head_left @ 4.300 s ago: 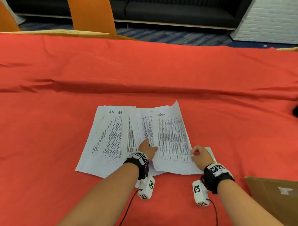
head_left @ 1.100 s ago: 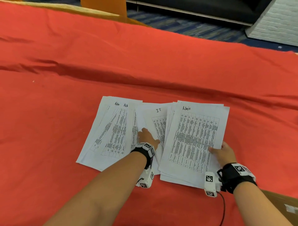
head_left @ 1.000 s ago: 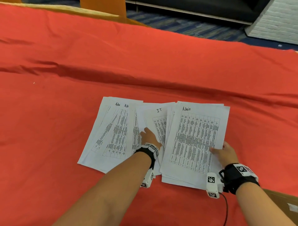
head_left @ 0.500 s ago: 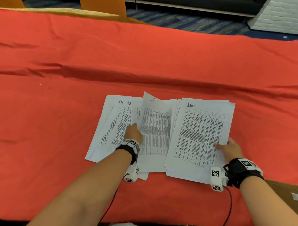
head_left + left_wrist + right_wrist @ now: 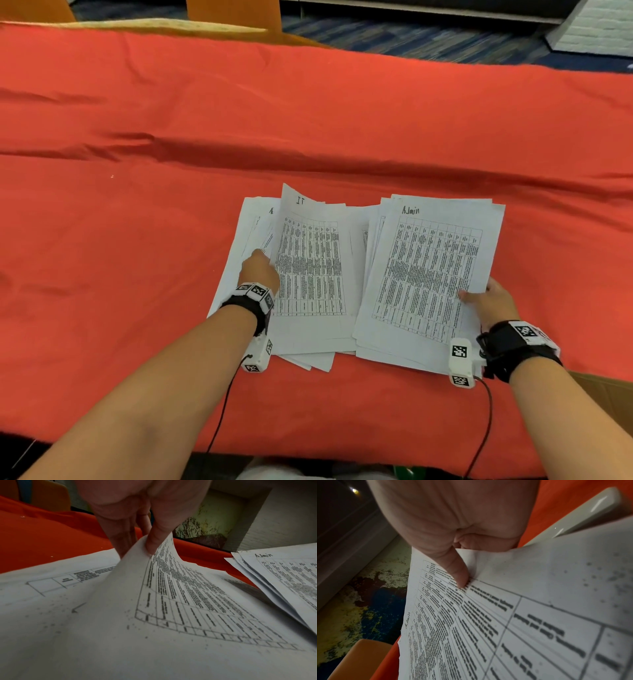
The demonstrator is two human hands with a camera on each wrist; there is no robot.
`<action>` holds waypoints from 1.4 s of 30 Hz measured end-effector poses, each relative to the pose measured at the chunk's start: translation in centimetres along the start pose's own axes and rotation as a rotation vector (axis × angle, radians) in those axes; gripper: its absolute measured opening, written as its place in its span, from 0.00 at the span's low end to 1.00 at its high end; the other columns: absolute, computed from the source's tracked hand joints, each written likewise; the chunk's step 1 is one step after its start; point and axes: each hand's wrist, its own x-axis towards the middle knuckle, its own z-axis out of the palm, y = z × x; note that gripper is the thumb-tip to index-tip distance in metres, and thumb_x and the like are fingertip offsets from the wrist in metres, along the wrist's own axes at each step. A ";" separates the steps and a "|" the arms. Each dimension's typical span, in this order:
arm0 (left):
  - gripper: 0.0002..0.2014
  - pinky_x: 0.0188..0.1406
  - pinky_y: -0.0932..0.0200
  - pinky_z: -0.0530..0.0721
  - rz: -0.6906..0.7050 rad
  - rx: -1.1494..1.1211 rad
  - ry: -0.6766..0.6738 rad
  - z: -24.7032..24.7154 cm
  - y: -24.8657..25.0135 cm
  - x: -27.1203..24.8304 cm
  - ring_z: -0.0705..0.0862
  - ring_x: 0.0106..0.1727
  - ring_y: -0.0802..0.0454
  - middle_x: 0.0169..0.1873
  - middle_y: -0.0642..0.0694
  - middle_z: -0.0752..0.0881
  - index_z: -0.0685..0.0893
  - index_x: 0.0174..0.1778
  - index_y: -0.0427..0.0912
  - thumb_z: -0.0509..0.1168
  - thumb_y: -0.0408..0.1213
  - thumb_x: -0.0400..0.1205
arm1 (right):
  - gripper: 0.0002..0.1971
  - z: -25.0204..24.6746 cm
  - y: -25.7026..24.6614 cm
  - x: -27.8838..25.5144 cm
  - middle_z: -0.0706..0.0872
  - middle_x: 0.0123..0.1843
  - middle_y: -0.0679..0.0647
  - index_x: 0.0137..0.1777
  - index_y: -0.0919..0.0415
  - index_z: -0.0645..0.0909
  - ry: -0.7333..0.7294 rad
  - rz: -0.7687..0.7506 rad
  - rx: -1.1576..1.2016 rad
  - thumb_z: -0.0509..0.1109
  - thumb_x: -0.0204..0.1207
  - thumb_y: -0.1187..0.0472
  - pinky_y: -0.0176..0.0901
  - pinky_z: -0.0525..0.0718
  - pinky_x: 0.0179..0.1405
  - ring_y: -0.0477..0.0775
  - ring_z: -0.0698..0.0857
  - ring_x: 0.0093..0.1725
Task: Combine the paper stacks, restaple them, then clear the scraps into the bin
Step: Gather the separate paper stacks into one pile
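Red cloth [image 5: 137, 240] covers the whole table, creased in long folds across the far half, with orange chairs [image 5: 233, 13] and patterned carpet beyond its far edge.

Near the front edge lie 3 overlapping groups of printed sheets. The "Admin" stack [image 5: 428, 274] sits on the right, fanned slightly so that several sheet edges show at its left and near sides. The right hand [image 5: 493, 301] clamps its right edge: in the right wrist view the thumb [image 5: 457, 572] presses on top of the printed table and the fingers curl beneath. Just behind that hand a pale, glossy bar-shaped object [image 5: 583, 511] lies on the cloth; what it is cannot be told.

The "IT" sheet [image 5: 311, 270] lies in the middle, its left edge raised and curled. The left hand [image 5: 260, 270] pinches that edge between thumb [image 5: 154, 539] and fingers, over the leftmost stack [image 5: 239, 260], which the sheet partly covers.

Bare cloth stretches wide to the left and far beyond the papers. A brown cardboard box [image 5: 603, 401] juts in at the lower right, close to the right forearm.
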 end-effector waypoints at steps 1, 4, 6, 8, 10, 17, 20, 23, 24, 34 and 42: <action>0.07 0.41 0.50 0.80 0.009 -0.016 0.015 -0.1 -0.1 0.1 0.84 0.50 0.35 0.51 0.34 0.83 0.77 0.54 0.30 0.59 0.27 0.82 | 0.21 -0.1 0.0 0.0 0.86 0.61 0.58 0.65 0.58 0.81 0.001 -0.001 0.019 0.72 0.73 0.74 0.61 0.80 0.67 0.62 0.85 0.60; 0.05 0.29 0.58 0.73 0.040 -0.193 0.024 -0.3 -0.5 0.0 0.79 0.39 0.42 0.40 0.41 0.79 0.73 0.48 0.39 0.55 0.26 0.82 | 0.20 -0.2 -0.3 -0.1 0.86 0.60 0.59 0.62 0.56 0.81 -0.019 0.012 0.082 0.71 0.73 0.75 0.65 0.79 0.68 0.65 0.85 0.61; 0.06 0.27 0.61 0.71 0.062 -0.313 -0.028 -0.2 -0.4 -0.4 0.76 0.38 0.46 0.42 0.43 0.79 0.73 0.48 0.41 0.56 0.26 0.83 | 0.19 0.1 -0.6 -0.2 0.86 0.63 0.62 0.60 0.57 0.81 -0.055 0.021 0.131 0.70 0.73 0.75 0.67 0.78 0.68 0.66 0.85 0.62; 0.06 0.33 0.63 0.73 0.059 -0.423 -0.078 0.1 -0.1 -1.3 0.77 0.40 0.49 0.48 0.44 0.80 0.73 0.49 0.42 0.59 0.26 0.82 | 0.19 0.9 -1.1 -0.5 0.86 0.63 0.63 0.63 0.61 0.80 -0.108 0.041 0.195 0.68 0.74 0.77 0.67 0.80 0.65 0.66 0.85 0.59; 0.07 0.39 0.68 0.74 0.038 -0.513 -0.150 0.6 0.5 -2.6 0.79 0.47 0.51 0.49 0.47 0.80 0.73 0.51 0.42 0.62 0.26 0.82 | 0.21 2.1 -1.6 -1.0 0.86 0.63 0.64 0.66 0.64 0.78 -0.174 0.047 0.234 0.67 0.74 0.78 0.65 0.81 0.63 0.66 0.86 0.58; 0.09 0.61 0.45 0.84 0.022 -0.665 -0.390 3.9 2.3 -5.4 0.85 0.53 0.44 0.54 0.40 0.87 0.79 0.48 0.49 0.69 0.31 0.77 | 0.23 5.3 -1.1 -2.2 0.85 0.63 0.61 0.68 0.61 0.74 -0.251 0.003 0.212 0.67 0.75 0.78 0.67 0.78 0.68 0.64 0.84 0.62; 0.11 0.51 0.53 0.86 0.043 -0.728 -0.474 4.5 2.8 -5.9 0.87 0.46 0.49 0.46 0.45 0.89 0.79 0.43 0.48 0.66 0.25 0.78 | 0.26 5.5 -0.6 -2.6 0.85 0.53 0.50 0.67 0.55 0.68 -0.205 -0.019 0.090 0.71 0.74 0.75 0.61 0.80 0.66 0.53 0.85 0.53; 0.11 0.45 0.64 0.83 0.149 -0.584 -0.502 4.3 3.0 -5.8 0.84 0.47 0.50 0.44 0.48 0.86 0.77 0.43 0.46 0.64 0.24 0.78 | 0.34 5.1 -0.3 -2.7 0.83 0.51 0.47 0.69 0.53 0.65 -0.151 -0.032 -0.008 0.75 0.69 0.75 0.59 0.81 0.64 0.54 0.84 0.53; 0.09 0.46 0.65 0.81 0.176 -0.506 -0.457 4.2 2.8 -5.6 0.82 0.49 0.50 0.45 0.49 0.84 0.78 0.44 0.45 0.65 0.25 0.78 | 0.35 4.8 -0.3 -2.7 0.84 0.53 0.49 0.70 0.53 0.65 -0.129 -0.043 -0.018 0.76 0.69 0.75 0.59 0.81 0.65 0.56 0.84 0.56; 0.36 0.68 0.47 0.77 -0.204 -0.041 -0.130 3.7 -0.4 -2.1 0.71 0.69 0.38 0.68 0.35 0.69 0.63 0.73 0.37 0.74 0.33 0.73 | 0.21 0.4 0.9 -2.1 0.86 0.64 0.61 0.67 0.61 0.80 0.051 -0.040 0.033 0.70 0.74 0.73 0.66 0.80 0.66 0.64 0.85 0.61; 0.24 0.56 0.55 0.80 -0.051 -0.316 -0.120 3.1 0.0 -2.6 0.81 0.60 0.39 0.65 0.36 0.79 0.64 0.76 0.37 0.55 0.25 0.82 | 0.17 0.1 0.6 -2.2 0.87 0.57 0.57 0.57 0.55 0.82 0.050 0.039 0.172 0.69 0.74 0.76 0.66 0.79 0.68 0.66 0.84 0.63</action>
